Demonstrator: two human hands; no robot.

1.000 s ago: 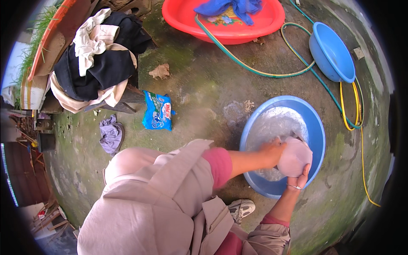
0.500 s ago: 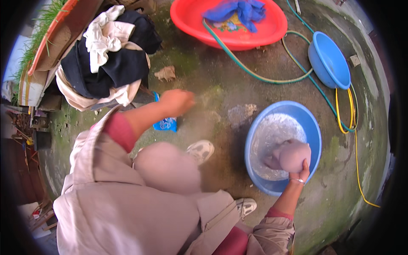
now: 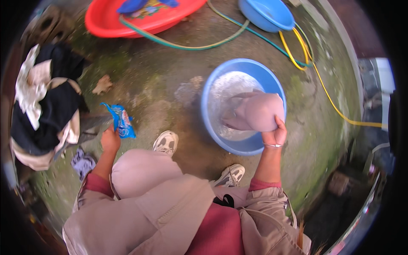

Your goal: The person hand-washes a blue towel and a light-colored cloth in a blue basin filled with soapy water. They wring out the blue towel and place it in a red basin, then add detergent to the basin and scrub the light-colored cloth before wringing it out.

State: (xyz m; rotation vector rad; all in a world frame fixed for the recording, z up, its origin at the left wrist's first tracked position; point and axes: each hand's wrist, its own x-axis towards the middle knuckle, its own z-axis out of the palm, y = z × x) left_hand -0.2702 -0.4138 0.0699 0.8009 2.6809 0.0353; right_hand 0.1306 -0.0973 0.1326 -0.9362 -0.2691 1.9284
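Note:
My right hand [image 3: 275, 134] grips the edge of a pale pink bra [image 3: 261, 112], whose smooth, rounded cup faces up. The bra's other end trails into the cloudy, sudsy water of a blue basin [image 3: 205, 108]. Over on the left, my left hand [image 3: 110, 139] has its fingers closed on the lower edge of a blue plastic packet [image 3: 122, 122]. The packet is crumpled and held just off the ground or against it; I cannot tell which.
A heap of black and cream clothes [image 3: 51, 97] sits at the left, near a small grey-purple cloth [image 3: 83, 162]. Farther off are a red tub [image 3: 100, 21] with blue fabric, a smaller blue basin [image 3: 270, 15], a green hose [image 3: 182, 46] and a yellow hose [image 3: 329, 93].
The view has swung to the right. My left hand, blurred above the packet before, has come down and taken hold of it. My right hand still holds the bra over the basin.

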